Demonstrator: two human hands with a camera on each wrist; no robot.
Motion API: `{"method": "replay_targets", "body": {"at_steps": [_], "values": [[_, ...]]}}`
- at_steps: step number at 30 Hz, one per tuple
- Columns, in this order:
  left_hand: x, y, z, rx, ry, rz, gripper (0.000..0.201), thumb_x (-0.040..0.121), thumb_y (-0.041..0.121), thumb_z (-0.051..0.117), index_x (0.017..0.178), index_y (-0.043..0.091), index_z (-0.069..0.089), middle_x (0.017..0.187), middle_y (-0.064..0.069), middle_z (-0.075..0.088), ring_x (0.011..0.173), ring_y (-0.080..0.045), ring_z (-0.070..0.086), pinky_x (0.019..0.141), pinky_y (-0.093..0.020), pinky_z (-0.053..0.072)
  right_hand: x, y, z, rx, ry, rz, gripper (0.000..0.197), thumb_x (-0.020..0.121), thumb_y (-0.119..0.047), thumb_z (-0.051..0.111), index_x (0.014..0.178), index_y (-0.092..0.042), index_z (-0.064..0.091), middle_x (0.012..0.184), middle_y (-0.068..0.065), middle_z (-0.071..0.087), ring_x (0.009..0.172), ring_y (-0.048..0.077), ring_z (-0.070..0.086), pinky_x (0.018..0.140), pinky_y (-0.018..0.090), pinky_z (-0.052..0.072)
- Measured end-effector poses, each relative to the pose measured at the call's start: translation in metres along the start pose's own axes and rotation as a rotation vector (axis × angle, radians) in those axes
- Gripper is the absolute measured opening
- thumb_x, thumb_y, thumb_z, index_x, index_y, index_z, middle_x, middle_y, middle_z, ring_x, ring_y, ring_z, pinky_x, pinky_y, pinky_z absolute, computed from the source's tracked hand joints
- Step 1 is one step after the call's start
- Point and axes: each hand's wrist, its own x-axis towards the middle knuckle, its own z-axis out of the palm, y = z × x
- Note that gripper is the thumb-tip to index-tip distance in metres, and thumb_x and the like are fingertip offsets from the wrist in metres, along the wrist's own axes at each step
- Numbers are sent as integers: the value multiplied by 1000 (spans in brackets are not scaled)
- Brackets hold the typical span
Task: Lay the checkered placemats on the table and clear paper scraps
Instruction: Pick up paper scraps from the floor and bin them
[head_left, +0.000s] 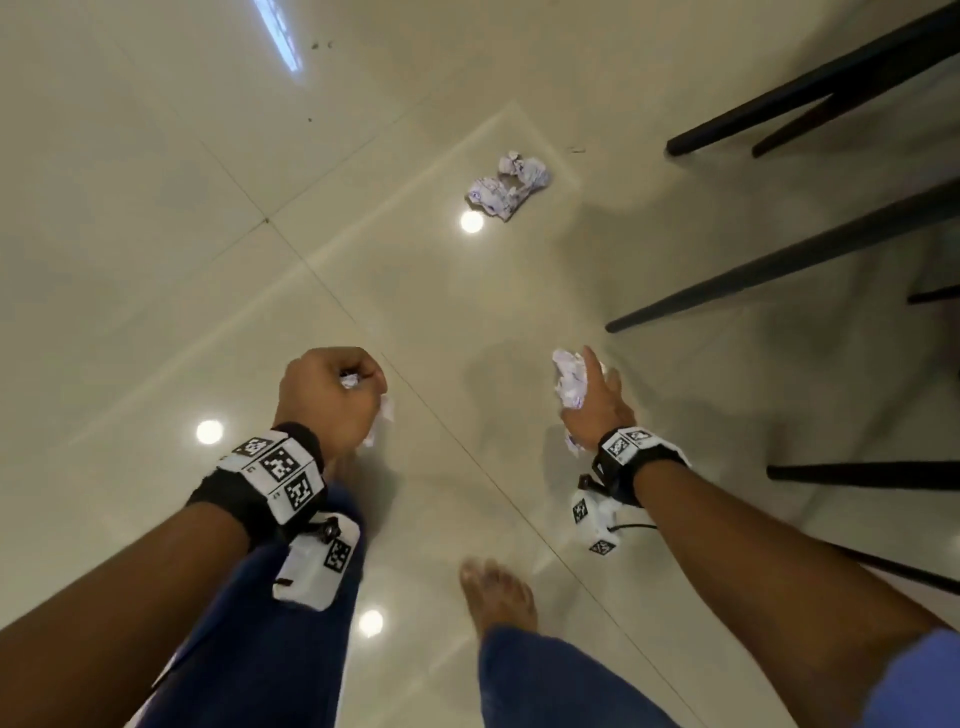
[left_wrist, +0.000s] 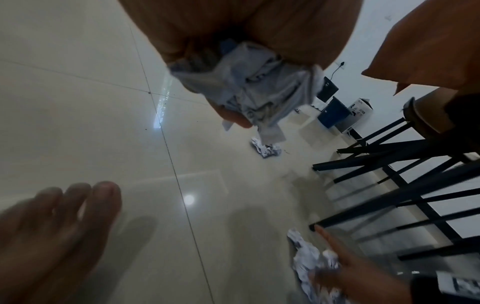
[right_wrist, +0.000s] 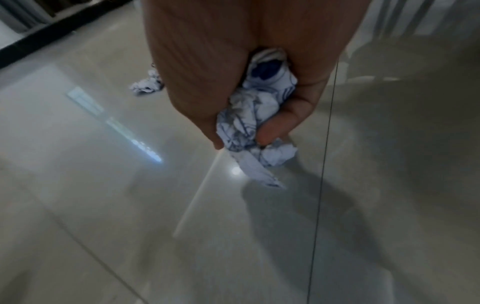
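- Both hands are already loaded. The left hand (head_left: 332, 397) is balled tight round a wad of crumpled paper (left_wrist: 249, 88), with a loose tail poking out below the fingers. The right hand (head_left: 597, 405) pinches another wad (head_left: 570, 383) between thumb and curled fingers.
- One more crumpled scrap (head_left: 508, 186) lies on the tiled floor (head_left: 156, 260), far from the person's feet and left of the dark chair legs (head_left: 779, 270).
- Reaching for it with a full hand looks risky: loosening either grip to take a third piece could let the held paper spill back onto the floor.
- The dangling tail on the left could tear off or slip free on the way.
- The glossy tiles and bare feet (head_left: 498, 597) suggest a slip is possible when bending down.
- The chair legs stand near that scrap; a careless reach may knock them.
- No checkered placemats or worktop in view, so that part looks undone.
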Motion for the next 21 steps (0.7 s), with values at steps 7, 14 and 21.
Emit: {"method": "replay_targets", "body": {"at_steps": [7,14,21], "values": [[142,-12,7,-17,-29,35,20,76,6,52,63,15,64,55,-5,64,50,-11,61,41,-20,39,60,-37,46,-156,163,-90,28,91,-41,57,106,-18,57,112,8,58,95,33,62,79,35,46],[211,-4,-12,-146,-76,17,17,79,4,52,68,13,62,58,-9,62,69,-19,72,39,-16,35,148,-181,-38,-52,415,-235,46,81,-54,66,115,-23,61,144,0,41,94,23,63,88,31,47],[245,-29,-35,-127,-43,11,15,79,2,59,71,14,64,68,5,63,59,-6,58,57,-22,47,226,-250,-51,-297,279,-101,36,81,-45,59,110,-23,61,122,8,52,98,35,63,74,31,46]]}}
